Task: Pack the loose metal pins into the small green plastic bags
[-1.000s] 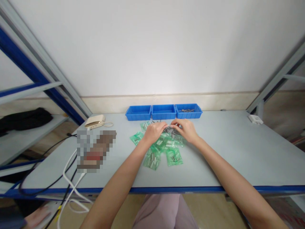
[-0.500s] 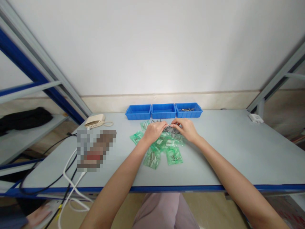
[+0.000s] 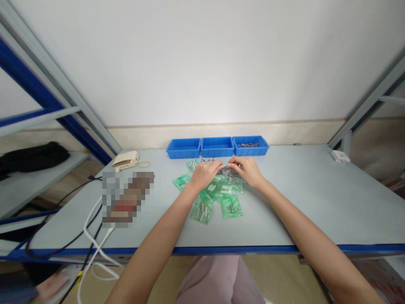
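Several small green plastic bags [image 3: 231, 207] with metal parts inside lie in a heap at the middle of the grey table [image 3: 303, 202]. My left hand [image 3: 205, 174] and my right hand [image 3: 248, 171] meet over the far side of the heap, fingers curled and pinched together. Between them I see a small pile of dark metal parts [image 3: 225, 170]; what the fingertips hold is too small to name. Three blue trays [image 3: 184, 150] stand in a row just behind my hands; the right tray [image 3: 251, 146] holds several metal parts.
A cream-coloured device [image 3: 126, 160] with a cord sits at the back left. Black and white cables [image 3: 91, 236] hang over the left front edge beside a blurred patch. A white block [image 3: 339, 157] lies far right. Blue-grey rack posts flank the table; a black bag [image 3: 31, 157] rests on the left shelf.
Both hands stay pinched together over the heap, with only tiny finger movement. The view has shifted slightly.
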Tool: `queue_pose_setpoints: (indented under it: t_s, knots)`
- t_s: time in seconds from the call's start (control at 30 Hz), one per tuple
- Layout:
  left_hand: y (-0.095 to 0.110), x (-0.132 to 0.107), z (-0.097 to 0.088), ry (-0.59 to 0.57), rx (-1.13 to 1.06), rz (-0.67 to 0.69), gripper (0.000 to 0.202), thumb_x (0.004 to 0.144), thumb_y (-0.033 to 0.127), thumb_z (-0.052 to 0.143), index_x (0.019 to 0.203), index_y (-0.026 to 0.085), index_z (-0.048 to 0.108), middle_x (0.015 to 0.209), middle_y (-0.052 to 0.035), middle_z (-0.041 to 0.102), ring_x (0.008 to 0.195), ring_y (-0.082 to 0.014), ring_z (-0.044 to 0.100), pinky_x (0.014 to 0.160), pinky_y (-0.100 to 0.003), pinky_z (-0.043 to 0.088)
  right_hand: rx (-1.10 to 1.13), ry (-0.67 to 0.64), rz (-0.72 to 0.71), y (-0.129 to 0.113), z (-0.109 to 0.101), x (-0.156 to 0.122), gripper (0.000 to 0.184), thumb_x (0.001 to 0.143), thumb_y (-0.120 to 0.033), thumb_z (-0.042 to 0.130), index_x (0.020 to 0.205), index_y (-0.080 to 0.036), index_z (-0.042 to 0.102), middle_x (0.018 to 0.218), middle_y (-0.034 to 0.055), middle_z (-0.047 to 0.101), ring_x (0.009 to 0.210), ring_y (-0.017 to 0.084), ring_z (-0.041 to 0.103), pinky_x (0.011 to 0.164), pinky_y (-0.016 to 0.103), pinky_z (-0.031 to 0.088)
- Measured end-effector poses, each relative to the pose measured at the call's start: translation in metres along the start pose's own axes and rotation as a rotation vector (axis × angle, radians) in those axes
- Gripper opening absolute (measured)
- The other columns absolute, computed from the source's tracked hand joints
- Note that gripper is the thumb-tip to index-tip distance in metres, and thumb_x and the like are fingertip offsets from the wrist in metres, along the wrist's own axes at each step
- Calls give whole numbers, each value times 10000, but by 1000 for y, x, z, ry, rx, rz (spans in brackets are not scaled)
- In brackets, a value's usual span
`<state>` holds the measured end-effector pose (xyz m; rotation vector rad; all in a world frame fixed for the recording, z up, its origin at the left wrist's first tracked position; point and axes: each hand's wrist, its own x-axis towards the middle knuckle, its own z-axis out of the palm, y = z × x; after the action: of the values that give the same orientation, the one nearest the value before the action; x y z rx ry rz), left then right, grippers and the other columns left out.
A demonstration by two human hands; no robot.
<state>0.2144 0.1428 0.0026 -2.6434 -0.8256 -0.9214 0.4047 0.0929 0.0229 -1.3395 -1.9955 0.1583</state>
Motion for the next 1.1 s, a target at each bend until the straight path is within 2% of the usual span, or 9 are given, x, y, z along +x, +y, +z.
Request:
queue_pose_setpoints:
  t_s: [0.17, 0.33, 0.57, 0.77, 1.0, 1.1]
  knots:
    - [0, 1, -1, -20, -13, 22, 330, 975, 322, 315, 922, 153, 594, 809, -45, 691, 734, -148, 650, 648, -239, 439, -1, -15, 26, -1, 0, 0, 292, 910, -356, 452, 757, -194, 641, 718, 15, 676, 662, 147, 575, 632, 242, 340]
    - [-1, 0, -1, -46, 1, 7, 327, 976, 291, 310, 910, 147, 596, 791, -52, 684, 721, -156, 645, 637, -250, 443, 50, -35, 23, -1, -1, 0, 250, 888, -393, 485, 864, -201, 645, 794, 16, 688, 662, 140, 570, 626, 233, 350]
    - [2, 1, -2, -14, -27, 15, 298, 970, 313, 337, 939, 151, 585, 819, -45, 692, 739, -150, 652, 651, -241, 442, 8, -66, 22, 0, -1, 0, 364, 920, -403, 411, 728, -184, 630, 674, 17, 657, 632, 140, 563, 627, 238, 350]
    - [1, 1, -3, -65, 10, -12, 280, 972, 273, 324, 919, 152, 571, 794, -49, 682, 713, -152, 642, 624, -238, 425, 47, -43, 9, 0, -1, 0, 280, 889, -423, 471, 857, -201, 638, 767, 13, 683, 630, 135, 562, 609, 234, 355]
    - [2, 1, -2, -44, 25, 6, 285, 969, 324, 341, 948, 156, 571, 802, -38, 684, 721, -145, 647, 625, -228, 424, -7, -71, 4, 1, -1, 0, 386, 924, -415, 399, 738, -179, 641, 688, 22, 659, 622, 135, 553, 613, 231, 339]
    - [1, 1, -2, -48, 31, 33, 292, 974, 285, 323, 928, 153, 579, 794, -42, 684, 732, -148, 650, 637, -234, 434, 4, -56, 6, 1, -1, 0, 380, 920, -430, 401, 769, -181, 645, 705, 24, 668, 622, 136, 556, 607, 232, 345]
